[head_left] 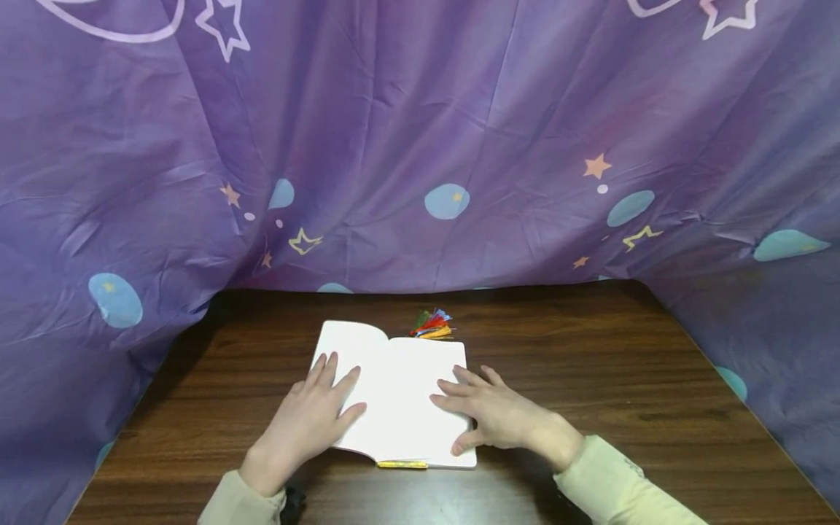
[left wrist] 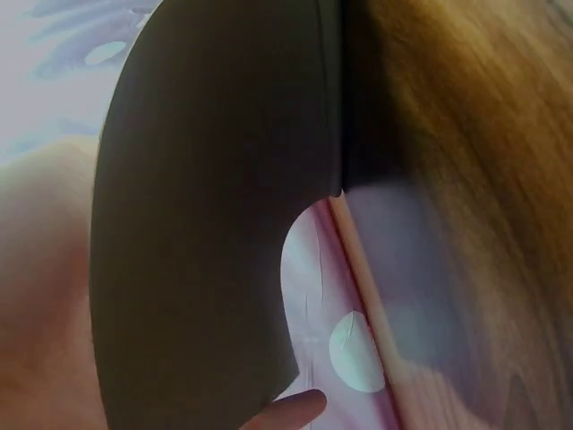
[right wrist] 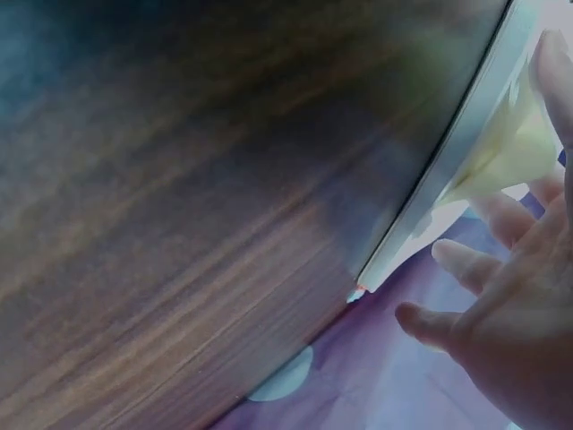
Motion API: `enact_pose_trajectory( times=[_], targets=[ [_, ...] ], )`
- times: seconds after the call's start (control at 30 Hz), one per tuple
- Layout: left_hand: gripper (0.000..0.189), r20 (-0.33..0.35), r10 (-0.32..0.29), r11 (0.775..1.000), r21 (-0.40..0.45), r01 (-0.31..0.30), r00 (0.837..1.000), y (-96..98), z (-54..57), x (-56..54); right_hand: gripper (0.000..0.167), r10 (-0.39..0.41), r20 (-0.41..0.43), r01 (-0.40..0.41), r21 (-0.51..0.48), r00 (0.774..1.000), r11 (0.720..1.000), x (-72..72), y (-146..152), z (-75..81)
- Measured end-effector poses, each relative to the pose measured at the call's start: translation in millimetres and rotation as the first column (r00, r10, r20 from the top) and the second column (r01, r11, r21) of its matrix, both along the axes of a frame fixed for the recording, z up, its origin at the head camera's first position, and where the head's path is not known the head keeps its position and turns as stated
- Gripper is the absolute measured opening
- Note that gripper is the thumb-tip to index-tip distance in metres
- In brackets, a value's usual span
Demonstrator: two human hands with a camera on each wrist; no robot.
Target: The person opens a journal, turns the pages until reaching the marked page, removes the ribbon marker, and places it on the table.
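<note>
An opened notebook (head_left: pixel 420 394) with blank white pages lies on the brown wooden table. My left hand (head_left: pixel 315 412) rests on the left page with its fingers spread. On the right page's outer edge lies my right hand (head_left: pixel 495 412), its fingers fairly straight and reaching onto the paper. In the right wrist view, the right hand (right wrist: pixel 510 296) is beside the notebook's edge (right wrist: pixel 448 179). A dark, curved sheet-like surface (left wrist: pixel 206 206) covers much of the left hand in the left wrist view. A thin gold strip (head_left: pixel 402 464) shows at the notebook's near edge.
Multicoloured tassels (head_left: pixel 433 324) lie just beyond the notebook's far edge. The wooden table (head_left: pixel 590 350) extends on both sides of it. A purple curtain (head_left: pixel 407 146) with stars and blue shapes hangs behind and around the table.
</note>
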State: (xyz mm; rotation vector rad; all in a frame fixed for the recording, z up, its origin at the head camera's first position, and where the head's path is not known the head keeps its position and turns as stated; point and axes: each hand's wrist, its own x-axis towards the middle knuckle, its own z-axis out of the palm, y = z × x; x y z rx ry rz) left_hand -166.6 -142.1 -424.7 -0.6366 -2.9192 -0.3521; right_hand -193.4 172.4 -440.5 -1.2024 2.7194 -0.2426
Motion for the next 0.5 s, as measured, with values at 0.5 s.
enact_pose_trajectory(
  times=[0.5],
  targets=[
    [0.052, 0.005, -0.026, 1.000, 0.000, 0.026, 1.000, -3.0, 0.2, -1.8, 0.081, 0.015, -0.024, -0.015, 0.009, 1.000, 1.000, -3.4, 1.6, 0.1]
  ],
)
